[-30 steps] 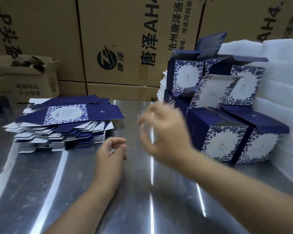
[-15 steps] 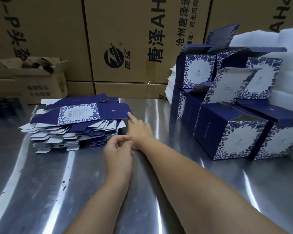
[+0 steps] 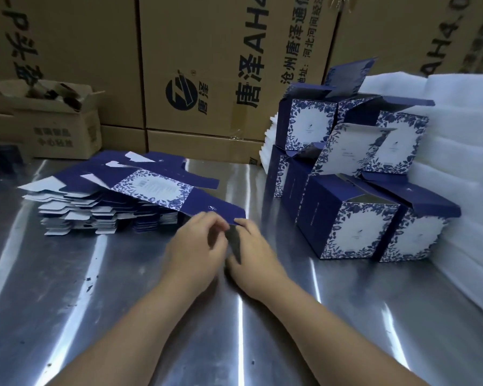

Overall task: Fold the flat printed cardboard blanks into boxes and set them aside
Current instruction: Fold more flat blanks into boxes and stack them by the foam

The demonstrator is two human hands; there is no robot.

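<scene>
head | top blank [image 3: 156, 188] corner pinched by right grip [image 3: 251, 243] | left grip [image 3: 198, 243] beside

Blurred with motion at the fingers of the left hand [image 3: 195, 246] and right hand [image 3: 251, 254]; could not make out any grip on the near corner of the top blank [image 3: 156, 188]. Could not settle the dark shape between the palms as flap or shadow. Lost both forearms at the near edge. Lost the lettering on the brown cartons [image 3: 207, 65] past the far edge, and the white foam sheets [image 3: 463, 162] past the right. Could not read the small print on the folded boxes [image 3: 346, 227], nor identify the dark contents of the small open carton [image 3: 56, 129] at far left.
</scene>
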